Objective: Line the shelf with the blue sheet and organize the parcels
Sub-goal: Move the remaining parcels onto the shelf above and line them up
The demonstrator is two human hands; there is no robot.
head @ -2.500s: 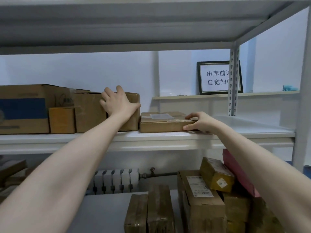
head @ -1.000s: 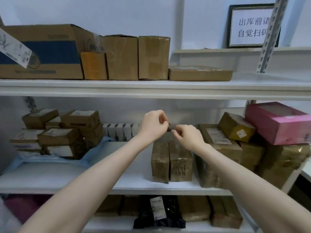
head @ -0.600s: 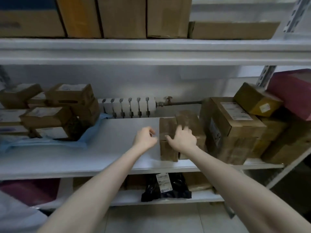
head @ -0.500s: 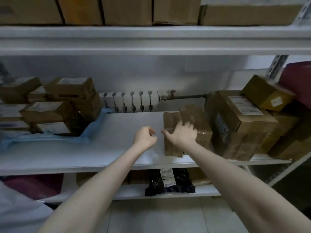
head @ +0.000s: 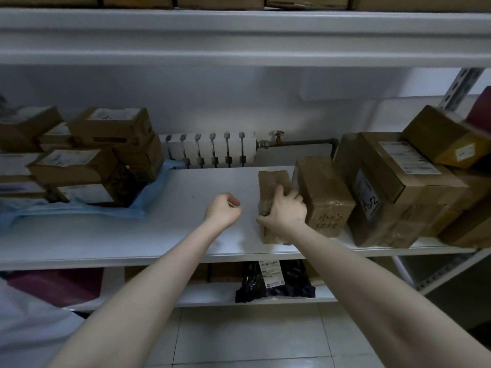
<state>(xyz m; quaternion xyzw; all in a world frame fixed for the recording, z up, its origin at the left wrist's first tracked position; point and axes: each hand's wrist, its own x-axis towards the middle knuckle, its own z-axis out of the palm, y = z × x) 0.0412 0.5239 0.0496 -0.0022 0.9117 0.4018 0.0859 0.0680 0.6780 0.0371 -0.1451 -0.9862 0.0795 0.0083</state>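
two hands reach over the middle shelf (head: 207,181). the right hand (head: 285,212) lies on a narrow parcel (head: 273,180) near the shelf's front, fingers curled over its top and thumb down its left side, gripping it. that parcel stands against a taped box (head: 322,192) on its right. the left hand (head: 223,211) hovers just left of the parcel, apart from it, fingers curled into a fist with nothing in it. the blue sheet (head: 79,209) lies to the left of both hands, under a stack of boxes (head: 87,160), with bare shelf between its edge and the left hand.
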